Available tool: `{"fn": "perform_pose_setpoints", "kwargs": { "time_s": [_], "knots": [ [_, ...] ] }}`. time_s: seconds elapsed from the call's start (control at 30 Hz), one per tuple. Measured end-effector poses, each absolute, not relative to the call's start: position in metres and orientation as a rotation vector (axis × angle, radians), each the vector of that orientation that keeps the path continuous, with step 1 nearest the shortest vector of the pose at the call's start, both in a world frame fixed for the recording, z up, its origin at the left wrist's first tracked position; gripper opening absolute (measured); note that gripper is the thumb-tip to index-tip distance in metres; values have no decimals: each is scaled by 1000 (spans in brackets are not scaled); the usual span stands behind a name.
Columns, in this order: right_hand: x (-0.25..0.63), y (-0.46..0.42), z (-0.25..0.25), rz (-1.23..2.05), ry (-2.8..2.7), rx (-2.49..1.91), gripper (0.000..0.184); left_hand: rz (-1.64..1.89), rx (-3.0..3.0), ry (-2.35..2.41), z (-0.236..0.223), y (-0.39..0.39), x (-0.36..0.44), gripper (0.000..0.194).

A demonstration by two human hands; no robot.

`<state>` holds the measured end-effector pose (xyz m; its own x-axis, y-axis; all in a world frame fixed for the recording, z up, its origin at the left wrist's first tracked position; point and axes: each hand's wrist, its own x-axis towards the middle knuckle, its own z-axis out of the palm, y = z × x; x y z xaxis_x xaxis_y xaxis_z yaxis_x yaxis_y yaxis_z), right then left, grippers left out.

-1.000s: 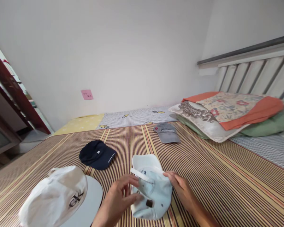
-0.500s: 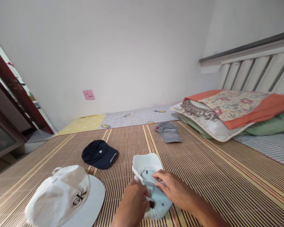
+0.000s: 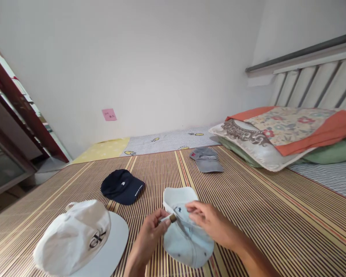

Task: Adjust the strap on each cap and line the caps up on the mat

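Pinching cap strap [image 3: 165,219] | left hand [image 3: 150,230]: nearly closed | right hand [image 3: 210,220]: half-open

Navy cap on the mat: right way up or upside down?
Right way up. The navy cap shows its rounded crown and small white logo from outside, with the inside hidden against the mat.

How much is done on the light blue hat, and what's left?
The light blue cap already lies on the striped mat, brim pointing away. Now the left hand pinches its brassy clasp, the right hand over the cap. Fastening it may be left; I can't see it closed. No hand is on the white cap, navy cap or grey cap; I can't tell if they're finished.
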<state>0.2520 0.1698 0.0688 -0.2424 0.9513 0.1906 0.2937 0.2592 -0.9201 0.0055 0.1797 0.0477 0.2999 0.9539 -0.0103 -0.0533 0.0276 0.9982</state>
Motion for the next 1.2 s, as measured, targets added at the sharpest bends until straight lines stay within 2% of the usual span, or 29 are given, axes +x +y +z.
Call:
{"fn": "perform_pose_setpoints", "kwargs": {
  "time_s": [0.13,0.27,0.73,0.93,1.0,1.07,1.13,1.2],
  "knots": [
    [251,171,87,1200,-1448,-981,45,994,1297,978,47,181,7,47],
    [249,175,85,1216,-1322,-962,53,957,1319,1001,47,181,8,49],
    [244,178,74,1505,-705,-699,57,972,1330,989,33,185,8,48],
    [248,188,65,1489,-541,-657,54,968,1321,987,34,184,8,48],
    [249,189,63,1396,-636,-736,46,963,1327,994,35,184,8,49],
    [249,187,64,1135,-930,-909,33,956,1335,1004,38,183,9,50],
    [250,182,65,653,-1347,-1113,26,951,1346,1017,42,183,10,51],
    [249,178,68,144,-1682,-1298,30,954,1359,1023,45,182,11,52]
  ]
}}
